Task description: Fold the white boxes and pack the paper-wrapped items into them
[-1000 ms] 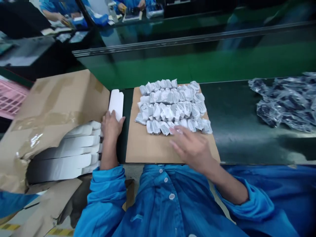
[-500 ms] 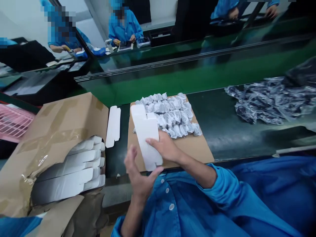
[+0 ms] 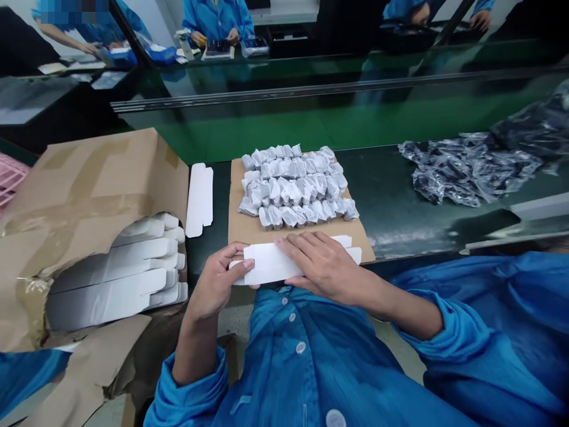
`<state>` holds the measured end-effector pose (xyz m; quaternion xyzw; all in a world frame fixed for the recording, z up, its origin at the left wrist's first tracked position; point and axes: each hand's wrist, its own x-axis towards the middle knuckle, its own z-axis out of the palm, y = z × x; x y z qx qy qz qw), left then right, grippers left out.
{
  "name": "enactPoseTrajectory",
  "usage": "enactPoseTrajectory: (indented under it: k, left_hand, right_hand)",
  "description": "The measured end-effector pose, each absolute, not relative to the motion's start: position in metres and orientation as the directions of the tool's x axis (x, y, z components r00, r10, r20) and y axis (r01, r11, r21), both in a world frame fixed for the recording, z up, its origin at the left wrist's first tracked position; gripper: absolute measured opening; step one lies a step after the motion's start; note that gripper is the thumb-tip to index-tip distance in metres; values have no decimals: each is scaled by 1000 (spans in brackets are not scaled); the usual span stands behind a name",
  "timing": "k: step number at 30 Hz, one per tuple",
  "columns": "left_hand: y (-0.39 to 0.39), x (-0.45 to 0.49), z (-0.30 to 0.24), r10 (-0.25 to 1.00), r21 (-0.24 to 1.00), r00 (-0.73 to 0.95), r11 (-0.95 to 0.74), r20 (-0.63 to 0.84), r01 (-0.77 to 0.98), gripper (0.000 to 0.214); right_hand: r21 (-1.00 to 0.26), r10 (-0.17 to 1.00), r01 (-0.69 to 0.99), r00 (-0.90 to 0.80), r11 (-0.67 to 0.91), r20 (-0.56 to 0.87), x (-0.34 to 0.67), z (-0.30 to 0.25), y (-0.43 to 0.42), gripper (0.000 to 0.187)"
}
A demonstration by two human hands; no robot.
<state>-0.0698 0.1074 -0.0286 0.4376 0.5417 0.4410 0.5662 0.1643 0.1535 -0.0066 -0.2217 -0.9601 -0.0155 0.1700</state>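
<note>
A white folding carton (image 3: 269,265) lies crosswise between my hands, close to my body and over the near edge of a cardboard sheet (image 3: 239,228). My left hand (image 3: 217,276) grips its left end, thumb on the front face. My right hand (image 3: 322,264) is closed over its right half, with end flaps sticking out past the fingers. Just beyond, several rows of small items in whitish wrapping (image 3: 293,190) sit on the sheet. Another flat white carton (image 3: 200,200) rests to the left of the sheet.
At left, a torn brown cardboard box (image 3: 93,190) holds several flat white cartons (image 3: 120,281). Crumpled clear plastic bags (image 3: 471,169) lie on the dark green bench (image 3: 382,201) at right. Co-workers in blue (image 3: 217,21) sit across the bench; a blue sleeve (image 3: 502,296) is near on my right.
The carton has turned from upright to crosswise and come down nearer my body. My left hand, open and apart from it before, now grips its left end. The view has tilted down.
</note>
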Motion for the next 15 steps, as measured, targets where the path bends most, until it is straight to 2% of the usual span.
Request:
enactPoseTrajectory:
  k: [2, 4, 8, 11, 13, 15]
  left_hand:
    - [104, -77, -31, 961, 968, 112, 247, -251, 50, 40]
    - [102, -81, -33, 963, 964, 125, 218, -238, 151, 37]
    - [104, -79, -35, 997, 931, 9, 63, -71, 358, 23]
    - [109, -81, -31, 998, 869, -60, 5, 28, 495, 10]
    - [108, -85, -24, 995, 895, -94, 14, 32, 445, 8]
    - [99, -84, -17, 975, 958, -196, -47, 106, 284, 26]
  right_hand:
    - [-65, 369, 369, -868, 927, 332, 165, -13, 153, 63]
    - [-60, 346, 347, -876, 936, 336, 164, -18, 154, 60]
    - [43, 346, 396, -847, 917, 404, 157, -27, 152, 50]
    - [159, 279, 402, -822, 902, 496, 153, -31, 149, 37]
    - [216, 242, 413, -804, 885, 544, 154, -31, 151, 32]
    - [184, 278, 477, -737, 859, 616, 157, -31, 157, 32]
